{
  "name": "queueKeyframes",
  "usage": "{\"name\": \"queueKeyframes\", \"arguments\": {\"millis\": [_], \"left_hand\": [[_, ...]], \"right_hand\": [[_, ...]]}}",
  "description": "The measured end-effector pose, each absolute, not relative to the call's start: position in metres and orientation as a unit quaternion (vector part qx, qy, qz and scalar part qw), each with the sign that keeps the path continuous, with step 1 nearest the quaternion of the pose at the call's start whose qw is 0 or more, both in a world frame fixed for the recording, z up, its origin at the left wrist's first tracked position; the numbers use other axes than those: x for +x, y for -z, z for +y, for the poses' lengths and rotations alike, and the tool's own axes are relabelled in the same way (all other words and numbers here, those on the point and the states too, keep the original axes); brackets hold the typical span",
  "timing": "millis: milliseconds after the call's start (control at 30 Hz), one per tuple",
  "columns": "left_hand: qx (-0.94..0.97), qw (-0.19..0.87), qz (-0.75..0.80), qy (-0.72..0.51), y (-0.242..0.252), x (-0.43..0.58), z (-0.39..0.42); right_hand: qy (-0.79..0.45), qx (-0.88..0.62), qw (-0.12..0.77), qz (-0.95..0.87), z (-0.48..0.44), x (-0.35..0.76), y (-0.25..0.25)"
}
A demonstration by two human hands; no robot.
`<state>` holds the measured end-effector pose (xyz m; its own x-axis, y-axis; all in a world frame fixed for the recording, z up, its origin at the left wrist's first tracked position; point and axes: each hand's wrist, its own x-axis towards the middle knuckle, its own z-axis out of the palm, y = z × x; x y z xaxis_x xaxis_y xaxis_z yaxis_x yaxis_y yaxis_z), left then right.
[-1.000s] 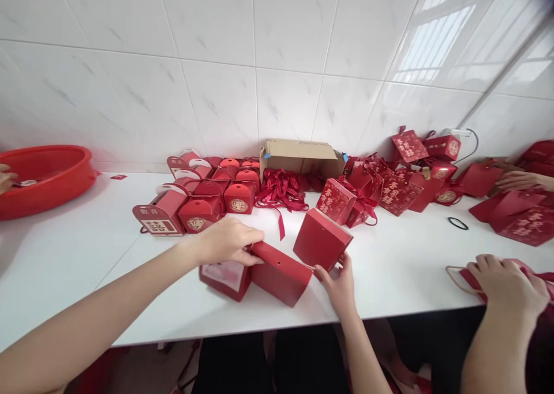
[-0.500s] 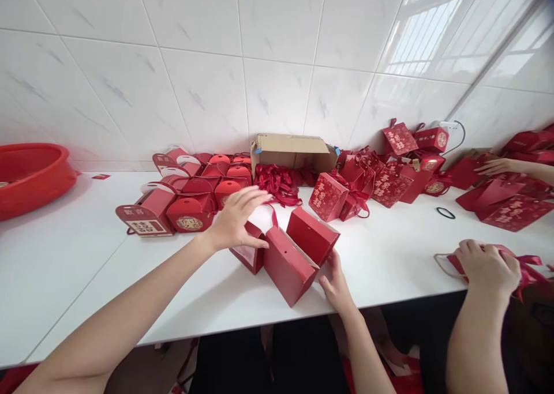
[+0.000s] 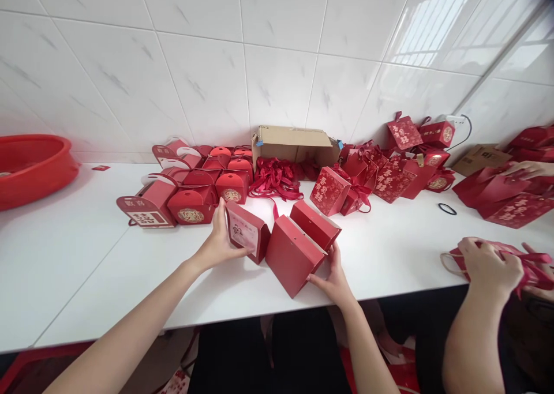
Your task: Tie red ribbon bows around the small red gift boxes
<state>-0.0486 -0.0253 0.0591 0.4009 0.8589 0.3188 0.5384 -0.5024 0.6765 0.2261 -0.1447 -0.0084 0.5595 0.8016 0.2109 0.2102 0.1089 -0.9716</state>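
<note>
My left hand [image 3: 214, 243] grips a small red gift box [image 3: 262, 241] with a pale pink picture panel on its face. Its thumb lies across the panel's lower part and its fingers are at the left edge. My right hand [image 3: 331, 278] holds the lower right corner of a plain red gift box [image 3: 291, 258], which stands tilted with its two halves spread apart at the top. The two boxes stand side by side, close together. Behind them a loose red ribbon [image 3: 275, 208] trails from a pile of red ribbons [image 3: 277, 179].
An open cardboard box [image 3: 292, 134] stands against the tiled wall. Finished-looking red boxes [image 3: 190, 206] line the left, and patterned ones [image 3: 331, 192] the right. A red basin [image 3: 34, 172] sits far left. A co-worker's hand [image 3: 489, 264] holds a red bag at the right.
My left hand has come down from above the small box and closed on its left side, and the picture panel now shows. My right thumb has shifted onto the plain box's lower front.
</note>
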Motion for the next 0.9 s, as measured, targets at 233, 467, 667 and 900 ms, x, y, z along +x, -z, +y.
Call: {"name": "queueKeyframes", "arguments": {"millis": [233, 467, 667, 900], "left_hand": [[0.775, 0.215, 0.472, -0.362, -0.041, -0.017, -0.04], [0.751, 0.227, 0.493, -0.376, -0.044, -0.051, -0.052], [0.755, 0.328, 0.457, -0.337, -0.04, -0.084, -0.112], [0.746, 0.378, 0.434, -0.335, -0.022, -0.046, -0.131]], "right_hand": [[-0.238, -0.627, 0.6, -0.436, -0.147, 0.226, 0.004], [-0.239, -0.601, 0.606, -0.463, -0.151, 0.229, 0.0], [-0.279, -0.588, 0.567, -0.504, -0.155, 0.234, -0.002], [-0.244, -0.649, 0.536, -0.482, -0.17, 0.2, 0.008]]}}
